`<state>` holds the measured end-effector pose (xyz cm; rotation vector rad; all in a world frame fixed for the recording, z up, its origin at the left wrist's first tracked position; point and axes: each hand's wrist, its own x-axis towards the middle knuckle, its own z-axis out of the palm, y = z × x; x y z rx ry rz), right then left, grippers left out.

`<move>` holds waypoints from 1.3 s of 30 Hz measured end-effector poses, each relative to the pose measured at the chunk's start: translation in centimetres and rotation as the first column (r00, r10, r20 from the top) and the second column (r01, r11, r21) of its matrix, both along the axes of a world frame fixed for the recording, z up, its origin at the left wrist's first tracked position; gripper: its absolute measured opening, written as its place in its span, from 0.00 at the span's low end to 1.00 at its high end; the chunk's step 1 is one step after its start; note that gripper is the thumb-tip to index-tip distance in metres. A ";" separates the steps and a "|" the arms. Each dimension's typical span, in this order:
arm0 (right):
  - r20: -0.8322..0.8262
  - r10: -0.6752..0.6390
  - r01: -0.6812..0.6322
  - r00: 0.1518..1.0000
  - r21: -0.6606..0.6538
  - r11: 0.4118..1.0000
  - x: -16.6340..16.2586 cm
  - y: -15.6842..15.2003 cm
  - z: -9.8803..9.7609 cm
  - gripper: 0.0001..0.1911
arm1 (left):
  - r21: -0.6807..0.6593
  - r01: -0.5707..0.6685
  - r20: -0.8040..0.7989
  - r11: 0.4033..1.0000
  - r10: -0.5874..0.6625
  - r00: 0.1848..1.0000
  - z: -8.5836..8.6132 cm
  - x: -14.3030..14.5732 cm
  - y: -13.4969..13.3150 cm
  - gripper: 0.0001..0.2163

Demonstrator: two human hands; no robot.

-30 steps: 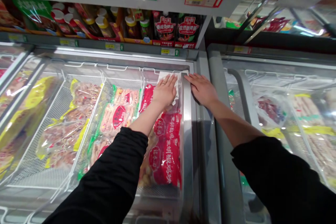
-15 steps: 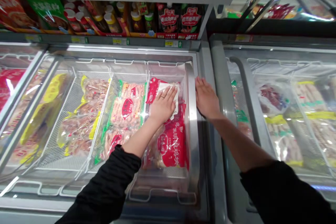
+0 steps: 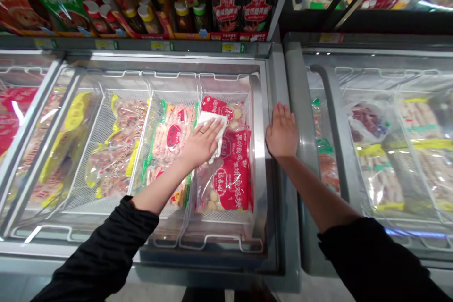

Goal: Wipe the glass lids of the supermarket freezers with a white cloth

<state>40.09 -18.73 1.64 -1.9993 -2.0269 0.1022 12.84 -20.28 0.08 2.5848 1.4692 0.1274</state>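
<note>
Freezer [image 3: 272, 207], 3 wire baskets under the glass: red packs [image 3: 230, 184] right, sausage packs [image 3: 173, 139] middle, yellow-edged packs [image 3: 113, 151] left. Left hand [image 3: 201, 144], fingers flat and together, presses the white cloth [image 3: 208, 117] on the glass over the middle/right divider. Cloth's long axis runs roughly near-far. Right hand [image 3: 282, 132] lies flat, palm down, on the frame.

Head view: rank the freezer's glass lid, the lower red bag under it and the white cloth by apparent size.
1. glass lid
2. lower red bag
3. white cloth, partly hidden under the left hand, so its full size is unsure.
</note>
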 end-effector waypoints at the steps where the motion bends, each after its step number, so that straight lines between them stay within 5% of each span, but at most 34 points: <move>1: 0.000 0.004 -0.004 1.000 0.002 1.000 0.0 -0.1 0.0 0.32 | 0.008 -0.084 0.002 0.996 0.084 0.996 0.0 -0.1 1.1 0.26; 4: -0.011 0.028 -0.028 1.000 0.012 1.000 0.0 -0.2 0.0 0.32 | 0.024 -0.240 0.039 0.971 0.238 0.970 -0.3 2.3 3.3 0.26; 9: -0.026 0.054 -0.054 0.998 0.000 0.999 0.5 0.4 -0.2 0.32 | 0.011 -0.075 0.060 0.997 0.074 0.995 -0.4 6.9 -1.3 0.26; 12: -0.054 0.066 -0.066 0.996 -0.012 0.998 0.8 0.7 -0.3 0.35 | -0.036 0.017 0.038 0.999 -0.016 0.999 0.0 5.3 -5.6 0.27; 15: -0.072 0.093 -0.096 0.993 -0.035 0.995 1.0 -0.8 -0.2 0.36 | -0.076 0.024 0.005 0.997 -0.023 1.000 0.5 2.5 -7.0 0.26; 18: -0.049 0.120 -0.124 0.992 -0.094 0.988 0.8 -5.2 0.1 0.36 | -0.067 -0.100 0.012 0.993 0.101 0.995 0.7 2.1 -5.7 0.26; 22: -0.044 0.123 -0.128 0.991 -0.146 0.981 0.4 -11.6 0.4 0.37 | -0.039 -0.273 0.027 0.961 0.274 0.961 0.6 5.0 -5.5 0.26; 25: -0.061 0.111 -0.119 0.992 -0.157 0.980 0.2 -13.7 0.5 0.38 | -0.065 -0.182 0.006 0.981 0.183 0.983 0.7 5.8 -8.4 0.26; 30: -0.091 0.178 -0.191 0.980 -0.159 0.969 0.2 -13.6 0.8 0.35 | -0.097 -0.061 -0.030 0.993 0.058 0.998 1.2 2.9 -13.1 0.25; 33: -0.105 0.239 -0.252 0.965 -0.142 0.957 0.2 -13.5 0.6 0.33 | -0.089 -0.155 -0.036 0.984 0.153 0.988 1.1 2.5 -12.2 0.25; 39: -0.082 0.225 -0.232 0.971 -0.088 0.969 0.3 -13.5 -0.6 0.32 | -0.069 -0.335 -0.038 0.940 0.333 0.942 -0.1 6.9 -8.0 0.27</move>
